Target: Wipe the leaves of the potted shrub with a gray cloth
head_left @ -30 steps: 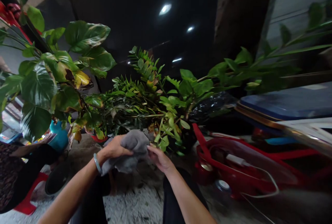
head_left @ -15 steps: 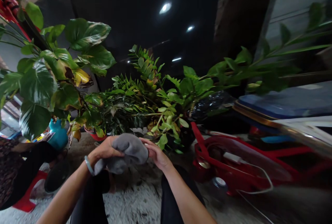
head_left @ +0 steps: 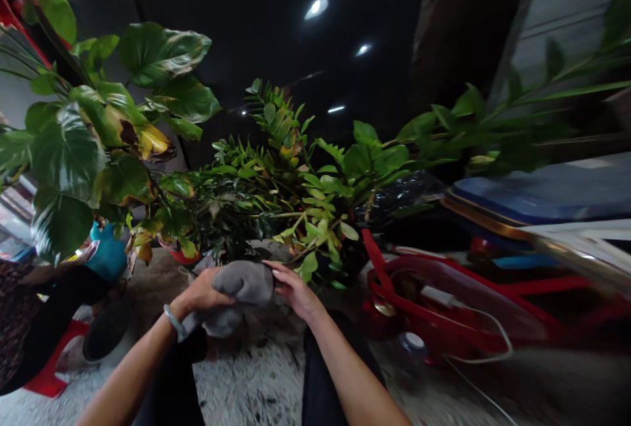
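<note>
My left hand (head_left: 207,293), with a pale bangle (head_left: 175,322) at the wrist, is closed round a bunched grey cloth (head_left: 245,281). The cloth hangs in soft folds above my knees, its lower part drooping beneath the left fingers. At the cloth's right end, my right hand (head_left: 296,291) has its fingers bent against the edge and seems to grip it. One right finger lies along the top of the fabric; the thumb is hard to make out. Just beyond both hands stand leafy green plants (head_left: 320,209).
Right of my legs stands a red basket (head_left: 444,340) with a white cable (head_left: 507,340). Behind it is a stack of blue-edged panels (head_left: 537,192). On the left, a person in dark clothes (head_left: 29,340) sits on a red stool (head_left: 54,373) beside a dark bucket (head_left: 106,337).
The cloth and both hands have shifted slightly; the cloth looks more folded over between them. The right fingers have moved a little at its edge. The view has tilted slightly.
</note>
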A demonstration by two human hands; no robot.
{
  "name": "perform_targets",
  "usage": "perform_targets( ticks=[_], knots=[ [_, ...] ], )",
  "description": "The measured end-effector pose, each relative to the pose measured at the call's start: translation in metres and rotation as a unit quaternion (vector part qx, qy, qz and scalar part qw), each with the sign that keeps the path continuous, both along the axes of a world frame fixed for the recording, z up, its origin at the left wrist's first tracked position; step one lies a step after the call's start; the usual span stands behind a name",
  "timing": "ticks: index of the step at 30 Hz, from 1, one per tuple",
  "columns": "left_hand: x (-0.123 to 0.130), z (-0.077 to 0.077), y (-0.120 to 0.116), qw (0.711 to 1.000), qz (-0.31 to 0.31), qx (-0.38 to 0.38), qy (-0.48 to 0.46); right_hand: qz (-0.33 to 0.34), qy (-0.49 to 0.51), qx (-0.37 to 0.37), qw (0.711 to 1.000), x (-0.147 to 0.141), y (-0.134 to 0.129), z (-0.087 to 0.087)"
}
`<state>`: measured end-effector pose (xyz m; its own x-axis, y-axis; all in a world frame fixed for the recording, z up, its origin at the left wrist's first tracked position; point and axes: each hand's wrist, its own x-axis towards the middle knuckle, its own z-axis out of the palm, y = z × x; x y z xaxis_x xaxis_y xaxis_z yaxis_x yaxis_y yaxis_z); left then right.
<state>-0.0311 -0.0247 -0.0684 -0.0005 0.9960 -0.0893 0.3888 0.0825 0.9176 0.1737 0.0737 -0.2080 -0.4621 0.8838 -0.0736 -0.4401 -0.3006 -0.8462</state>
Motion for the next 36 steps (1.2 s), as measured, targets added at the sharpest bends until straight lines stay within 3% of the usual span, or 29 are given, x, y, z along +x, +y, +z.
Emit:
perform_targets(
  ticks=[3, 6, 8, 10, 12, 15, 17, 18, 20, 22, 24, 26, 28, 31, 32, 34, 36],
  knots=[
    [-0.005, 0.025, -0.015, 0.999, -0.031, 0.02, -0.021, 0.014, 0.006, -0.001, 1.0, 0.002, 0.003, -0.003],
    [-0.008, 0.061, 0.001, 0.987, 0.075, 0.134, -0.043, 0.017, 0.018, -0.002, 1.0, -0.001, 0.004, -0.005],
    [-0.009, 0.068, 0.022, 0.968, 0.143, 0.2, -0.055, 0.018, 0.014, -0.001, 1.0, -0.004, 0.003, -0.004],
    [-0.009, 0.055, 0.038, 0.96, 0.163, 0.221, -0.053, 0.015, 0.009, -0.005, 1.0, -0.006, 0.0, -0.002],
    [-0.008, 0.027, 0.039, 0.974, 0.13, 0.187, -0.019, 0.009, 0.005, -0.003, 1.0, -0.006, -0.002, 0.0],
    [-0.01, -0.01, 0.013, 0.994, 0.034, 0.093, 0.039, 0.009, -0.006, 0.008, 1.0, -0.002, -0.002, 0.001],
    [-0.015, -0.011, -0.011, 0.997, -0.003, 0.069, 0.025, 0.016, -0.012, 0.009, 1.0, 0.001, 0.0, 0.0],
    [-0.018, -0.003, -0.02, 0.997, 0.008, 0.079, 0.014, 0.018, -0.013, 0.007, 1.0, 0.003, 0.001, -0.001],
    [-0.027, 0.024, -0.025, 0.986, 0.093, 0.135, 0.0, 0.017, -0.009, 0.003, 1.0, 0.003, 0.003, -0.003],
    [-0.037, 0.054, -0.014, 0.953, 0.22, 0.21, -0.014, 0.018, -0.004, -0.001, 1.0, 0.002, 0.004, -0.003],
    [-0.046, 0.07, 0.007, 0.907, 0.323, 0.264, -0.052, 0.021, -0.002, -0.003, 1.0, 0.0, 0.003, -0.002],
    [-0.049, 0.061, 0.026, 0.87, 0.389, 0.281, -0.112, 0.02, 0.001, -0.003, 1.0, -0.003, 0.001, 0.0],
    [-0.043, 0.029, 0.031, 0.862, 0.412, 0.241, -0.168, 0.012, 0.001, 0.0, 1.0, -0.005, -0.002, 0.001],
    [-0.024, -0.033, 0.007, 0.935, 0.305, 0.047, -0.174, -0.001, -0.01, 0.002, 1.0, -0.004, -0.003, 0.002],
    [-0.018, -0.047, -0.005, 0.95, 0.265, 0.004, -0.168, -0.001, -0.013, 0.004, 1.0, -0.003, -0.003, 0.001],
    [-0.011, -0.055, -0.026, 0.969, 0.183, -0.012, -0.163, 0.009, -0.013, 0.005, 1.0, 0.0, -0.002, 0.001],
    [-0.014, -0.034, -0.034, 0.974, 0.166, 0.024, -0.152, 0.024, -0.007, 0.004, 1.0, 0.002, 0.0, 0.0]
  ],
)
